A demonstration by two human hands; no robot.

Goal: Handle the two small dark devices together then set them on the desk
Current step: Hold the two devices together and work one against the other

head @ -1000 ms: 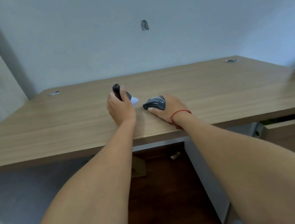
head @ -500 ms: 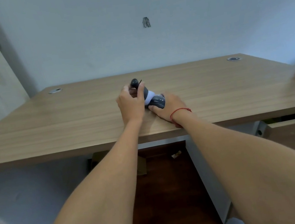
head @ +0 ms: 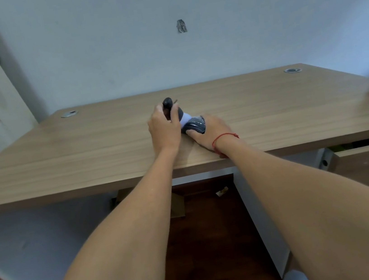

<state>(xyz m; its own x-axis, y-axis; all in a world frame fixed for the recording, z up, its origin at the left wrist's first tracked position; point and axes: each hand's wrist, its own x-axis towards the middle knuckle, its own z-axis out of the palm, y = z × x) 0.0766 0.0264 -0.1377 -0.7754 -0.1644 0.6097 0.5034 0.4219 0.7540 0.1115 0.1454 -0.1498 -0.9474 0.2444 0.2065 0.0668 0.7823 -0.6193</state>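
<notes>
On the table [head: 86, 153], the left hand [head: 164, 128] grips an upright dark device [head: 170, 108] while the right hand [head: 210, 131] clasps a computer mouse [head: 194, 125], touching.

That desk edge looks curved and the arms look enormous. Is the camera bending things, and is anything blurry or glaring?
Head view: yes, the wide-angle lens bows the desk and swells the forearms nearest the camera. Light is soft and even, with no glare; only faint shadows lie under the left hand and right hand. The dark devices are small and slightly soft, and the desk's far right corner looks smeared.
</notes>
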